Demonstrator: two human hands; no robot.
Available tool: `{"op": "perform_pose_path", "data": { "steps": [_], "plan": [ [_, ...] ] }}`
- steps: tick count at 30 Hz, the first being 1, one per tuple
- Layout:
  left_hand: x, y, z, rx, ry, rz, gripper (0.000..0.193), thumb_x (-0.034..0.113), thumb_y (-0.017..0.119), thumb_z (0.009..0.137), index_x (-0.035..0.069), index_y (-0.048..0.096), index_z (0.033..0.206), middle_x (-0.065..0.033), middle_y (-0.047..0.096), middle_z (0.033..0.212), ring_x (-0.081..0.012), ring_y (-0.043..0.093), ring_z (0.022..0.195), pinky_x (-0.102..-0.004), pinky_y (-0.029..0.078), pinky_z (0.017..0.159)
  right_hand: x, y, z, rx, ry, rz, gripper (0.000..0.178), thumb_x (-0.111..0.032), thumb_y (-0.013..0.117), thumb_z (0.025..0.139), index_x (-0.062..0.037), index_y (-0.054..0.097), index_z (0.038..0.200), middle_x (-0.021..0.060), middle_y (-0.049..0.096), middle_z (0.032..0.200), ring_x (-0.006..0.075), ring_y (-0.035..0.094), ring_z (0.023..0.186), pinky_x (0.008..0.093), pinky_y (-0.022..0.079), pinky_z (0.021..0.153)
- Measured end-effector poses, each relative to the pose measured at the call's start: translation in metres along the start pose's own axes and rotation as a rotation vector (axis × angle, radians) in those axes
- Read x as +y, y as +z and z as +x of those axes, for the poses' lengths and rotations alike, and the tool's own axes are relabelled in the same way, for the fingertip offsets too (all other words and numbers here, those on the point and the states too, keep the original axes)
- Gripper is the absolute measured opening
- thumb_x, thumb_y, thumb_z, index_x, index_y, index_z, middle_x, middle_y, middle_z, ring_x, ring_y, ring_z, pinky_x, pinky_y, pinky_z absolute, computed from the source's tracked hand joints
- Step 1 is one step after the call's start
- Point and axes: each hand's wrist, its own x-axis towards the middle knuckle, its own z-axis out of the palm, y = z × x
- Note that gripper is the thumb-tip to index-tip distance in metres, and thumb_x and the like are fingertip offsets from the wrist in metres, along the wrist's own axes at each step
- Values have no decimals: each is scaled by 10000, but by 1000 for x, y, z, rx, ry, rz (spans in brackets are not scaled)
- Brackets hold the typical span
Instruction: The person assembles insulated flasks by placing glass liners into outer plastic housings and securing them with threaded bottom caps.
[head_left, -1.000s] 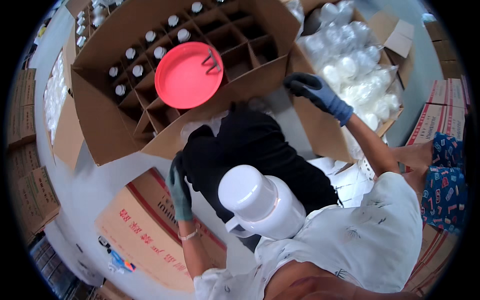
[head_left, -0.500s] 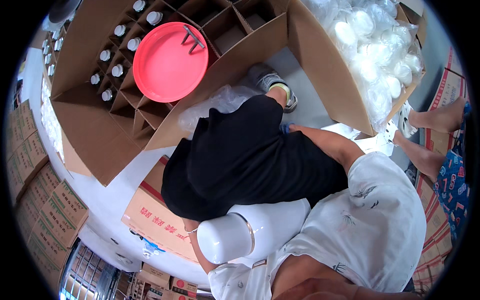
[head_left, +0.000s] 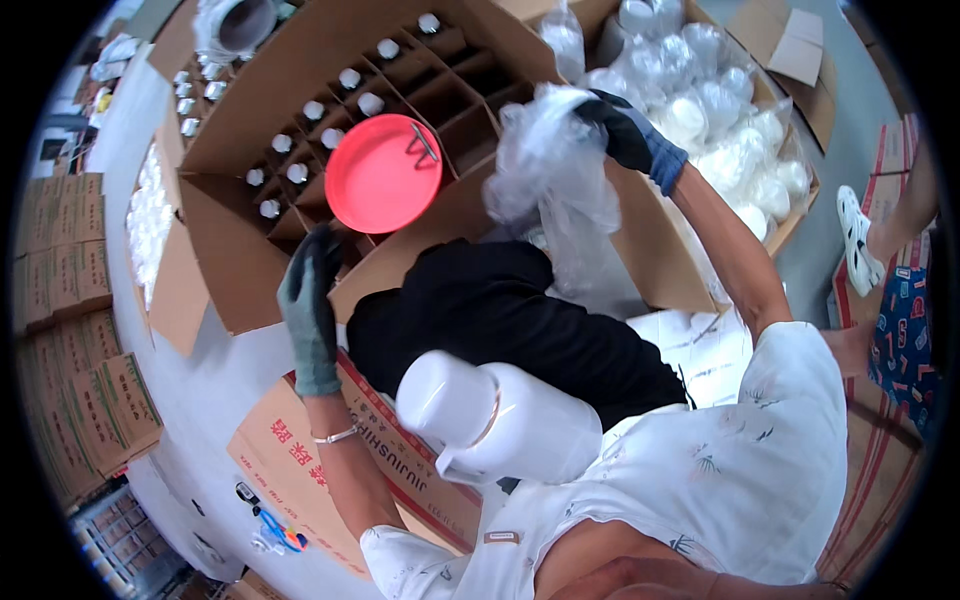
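The nearer right hand (head_left: 630, 138) has its fingers closed on the bag (head_left: 548, 165), its length hanging down-left from them; the left hand's (head_left: 312, 305) grip beside the carton (head_left: 232, 250) can't be told.

Head-worn fisheye, looking down
It sits close above the white flask (head_left: 525, 425), facing past it toward the divided carton (head_left: 225, 250) beyond.

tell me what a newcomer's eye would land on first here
Probably the bright red round tray, sitting over the dividers of the open carton near the top centre. Next, the glossy white flask lying below the black trousers, against the white shirt. Then the gloved right hand gripping crumpled clear plastic at the carton's right.
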Motion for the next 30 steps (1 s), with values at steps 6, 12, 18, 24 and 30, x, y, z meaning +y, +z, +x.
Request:
{"op": "perform_pose_path", "data": {
  "steps": [6,12,18,24,30],
  "plan": [
    [42,74,6,-154,231,9,444,51,552,954,-22,442,1378,-99,523,1349,-159,523,1187,-284,418,1025,-58,79,56,-214,117,343,314,-272,577,943,-59,601,1173,49,678,1067,195,650,994,375,517,920],
    [24,60,15,-52,261,-44,637,208,565,969,-6,249,1480,-137,375,1470,-190,410,1308,-324,342,1083,-59,142,70,-517,155,537,340,-346,592,919,-104,604,1157,59,675,1087,213,648,1005,432,526,902],
    [26,41,49,-205,108,-670,857,617,534,882,55,269,1472,-99,412,1421,-212,418,1292,-445,352,1076,23,159,104,-396,-207,-162,421,-238,714,858,-49,596,1216,24,633,1155,137,596,1044,324,476,939],
    [45,38,51,-394,-362,-652,420,348,540,973,59,516,1277,-96,622,1161,-206,637,985,-385,534,873,47,113,129,-104,-821,-1135,735,-340,743,799,-91,414,1408,172,448,1402,301,453,1264,386,381,1037],
    [17,47,11,-113,3,-450,326,155,600,932,-42,591,1192,-99,667,1048,-164,657,898,-308,545,822,-11,155,32,-67,-153,-1429,1005,-456,772,720,-118,239,1501,204,335,1476,348,406,1315,416,372,1057]
  ]
}}
